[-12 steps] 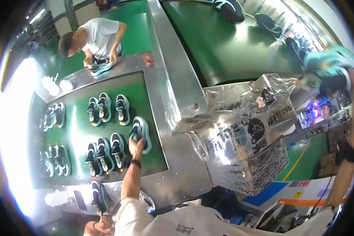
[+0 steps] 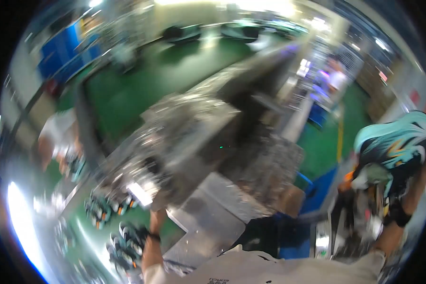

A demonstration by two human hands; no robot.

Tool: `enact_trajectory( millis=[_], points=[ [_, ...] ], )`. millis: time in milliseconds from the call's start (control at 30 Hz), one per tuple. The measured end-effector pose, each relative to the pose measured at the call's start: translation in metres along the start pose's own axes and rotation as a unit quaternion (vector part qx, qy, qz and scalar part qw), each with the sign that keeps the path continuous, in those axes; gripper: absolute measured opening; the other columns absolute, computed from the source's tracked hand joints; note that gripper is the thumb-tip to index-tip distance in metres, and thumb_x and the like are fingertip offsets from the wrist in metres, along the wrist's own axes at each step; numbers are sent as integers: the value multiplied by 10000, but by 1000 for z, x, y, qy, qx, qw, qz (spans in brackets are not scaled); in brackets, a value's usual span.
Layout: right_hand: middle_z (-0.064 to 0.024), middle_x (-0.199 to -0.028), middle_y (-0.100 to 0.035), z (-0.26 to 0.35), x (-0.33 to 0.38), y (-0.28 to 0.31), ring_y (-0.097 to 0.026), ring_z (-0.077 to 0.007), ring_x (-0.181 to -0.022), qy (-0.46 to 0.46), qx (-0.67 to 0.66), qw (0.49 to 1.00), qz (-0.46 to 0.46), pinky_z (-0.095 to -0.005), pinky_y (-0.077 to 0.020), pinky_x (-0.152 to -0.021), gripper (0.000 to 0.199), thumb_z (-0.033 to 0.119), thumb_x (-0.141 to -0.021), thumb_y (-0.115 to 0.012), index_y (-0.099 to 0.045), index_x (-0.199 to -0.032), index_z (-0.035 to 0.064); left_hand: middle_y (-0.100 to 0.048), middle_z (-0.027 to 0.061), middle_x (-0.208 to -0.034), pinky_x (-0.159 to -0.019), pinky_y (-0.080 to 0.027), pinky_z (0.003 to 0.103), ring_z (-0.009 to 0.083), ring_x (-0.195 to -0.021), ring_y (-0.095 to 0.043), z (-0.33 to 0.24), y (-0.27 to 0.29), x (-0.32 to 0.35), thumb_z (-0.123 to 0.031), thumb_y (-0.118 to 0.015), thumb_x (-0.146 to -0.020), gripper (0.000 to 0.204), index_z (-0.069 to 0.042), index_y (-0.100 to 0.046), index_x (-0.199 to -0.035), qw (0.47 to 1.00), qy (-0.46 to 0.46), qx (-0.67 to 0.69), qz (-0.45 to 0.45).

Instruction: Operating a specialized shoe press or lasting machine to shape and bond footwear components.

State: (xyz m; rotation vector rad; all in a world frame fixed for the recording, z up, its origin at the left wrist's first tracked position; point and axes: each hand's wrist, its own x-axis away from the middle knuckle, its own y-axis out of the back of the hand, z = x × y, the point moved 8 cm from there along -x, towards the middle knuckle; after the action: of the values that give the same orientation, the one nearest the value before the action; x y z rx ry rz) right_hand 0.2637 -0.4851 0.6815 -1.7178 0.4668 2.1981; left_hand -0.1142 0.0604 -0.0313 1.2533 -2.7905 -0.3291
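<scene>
At the far right, a teal and black sports shoe (image 2: 395,142) with an orange accent is raised off the surfaces. My right hand (image 2: 422,176), partly cut off by the dark rim, grips it from the near side. My left hand (image 2: 159,215) is over the near corner of the green conveyor belt (image 2: 83,227), its fingers smeared by motion. I cannot make out whether it holds anything. Several dark shoes with pale soles (image 2: 128,244) stand on the belt just left of that wrist, and more shoes (image 2: 102,208) stand farther up.
A plastic-wrapped metal machine housing (image 2: 189,128) fills the middle. Behind it, a second green belt (image 2: 128,90) carries shoes (image 2: 182,33). A co-worker in white (image 2: 59,137) handles a shoe at the left. A blue panel (image 2: 317,194) and cluttered items (image 2: 369,189) are near my right arm.
The whole view has swung to the right and blurred. The shoe by my right hand now shows lower and clearer. My left hand was on a shoe on the belt; that shoe is not distinguishable now.
</scene>
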Motion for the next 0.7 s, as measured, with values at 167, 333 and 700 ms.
enact_trajectory(
  millis=[167, 333, 700],
  points=[
    [-34, -1000, -633, -77, 116, 38, -612, -152, -884, -283, -90, 954, 47, -304, -505, -781, 471, 208, -793, -701, -608, -1207, 4, -498, 241, -1388, -1105, -385, 467, 350, -1277, -511, -257, -258, 121, -308, -601, -966, 592, 54, -430, -1401, 773, 241, 292, 509],
    [-20, -914, -648, -74, 179, 78, -584, -95, -850, -393, -141, 904, 87, -270, -480, -761, 380, 242, -827, -720, -645, -1117, 9, -375, 196, -1493, -1143, -311, 467, 304, -1360, -418, -421, -415, 134, -599, -615, -866, 981, 41, -221, -1497, 623, 148, 414, 646],
    [-98, -1230, -581, -162, 355, 315, -559, -163, -1032, -601, -369, 701, -109, -342, -516, -833, 772, 439, -866, -686, -361, -1459, 67, -606, 139, -1241, -933, -533, 400, 270, -1109, -622, -492, -650, 287, -261, -451, -1012, 436, -22, -440, -1376, 652, 207, 329, 652]
  ],
)
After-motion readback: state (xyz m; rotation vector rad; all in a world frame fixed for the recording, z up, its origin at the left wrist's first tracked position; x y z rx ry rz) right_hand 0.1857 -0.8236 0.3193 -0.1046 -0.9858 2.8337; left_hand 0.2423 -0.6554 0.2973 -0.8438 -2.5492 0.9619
